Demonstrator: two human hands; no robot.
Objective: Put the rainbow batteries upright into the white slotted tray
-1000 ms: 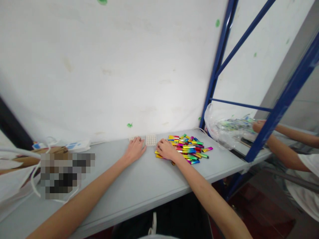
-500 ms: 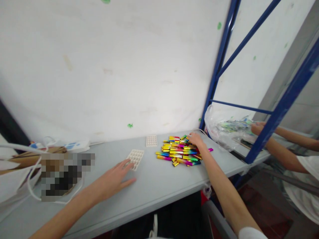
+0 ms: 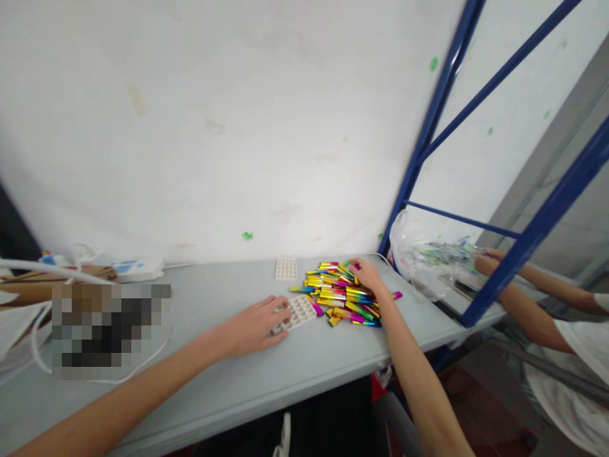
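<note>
A white tray with rows of round holes point(image 3: 301, 311) lies on the grey table against the left edge of a pile of shiny tubes point(image 3: 333, 293), coloured gold, magenta, blue and green. My left hand point(image 3: 264, 322) is closed on the tray's left end, fingers over the top and thumb along the near side. At the pile's far right my right hand point(image 3: 366, 274) reaches down with bent fingers among the tubes. Its fingertips are partly hidden, so what they hold cannot be made out. A second white tray with holes point(image 3: 286, 269) lies behind, near the wall.
Blue rack posts point(image 3: 404, 190) rise at the table's right end. Beyond them are a clear plastic bag point(image 3: 416, 266) and another person's arms point(image 3: 518, 304). On the left lie a white power strip point(image 3: 137, 269), cardboard point(image 3: 61, 279), white cables and a blurred-out object point(image 3: 109, 333).
My left hand has moved right with the near tray, which has turned and now meets the pile. My right hand stays at the pile's far right, slightly shifted. Some tubes have shifted.
</note>
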